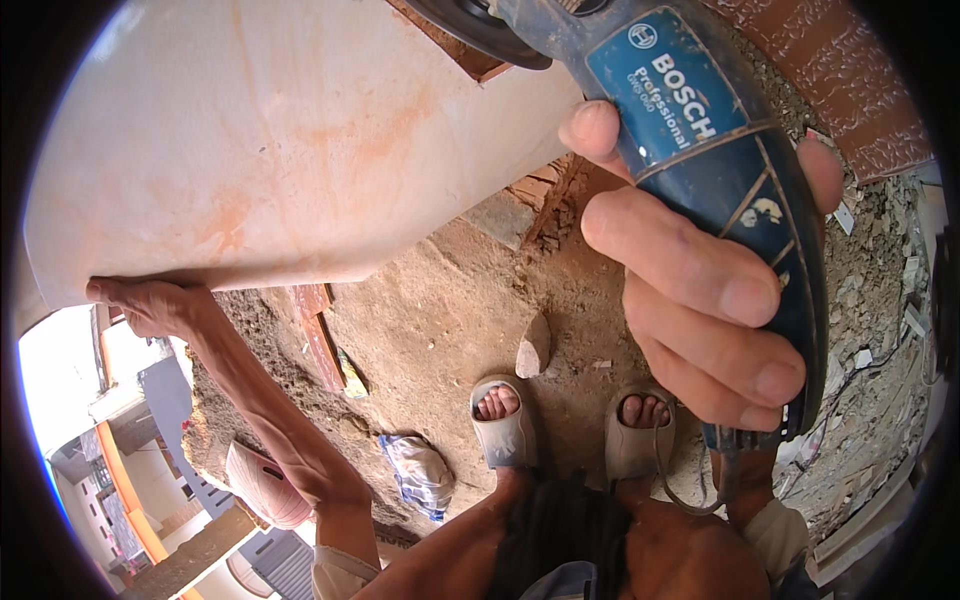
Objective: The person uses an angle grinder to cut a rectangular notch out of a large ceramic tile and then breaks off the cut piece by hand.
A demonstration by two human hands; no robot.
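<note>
My right hand (700,290) is wrapped around the dark blue body of an angle grinder (780,270), close to the camera. The grinder's dark round disc (490,35) shows at the top edge, partly cut off by the frame. A large whitish slab (300,140) with orange-brown smears fills the upper left. At its lower left corner my left hand (155,305) grips the edge, thumb on the upper face and the other fingers curled under. The grinder's cord (665,460) runs from its lower end past my right foot.
My sandalled feet stand on sandy ground (430,310). A stone piece (534,345), brown strips (318,340) and a crumpled bag (418,475) lie about. Rubble (870,330) covers the right side below a brown panel (840,80). A pinkish rounded object (262,488) sits beside my left forearm.
</note>
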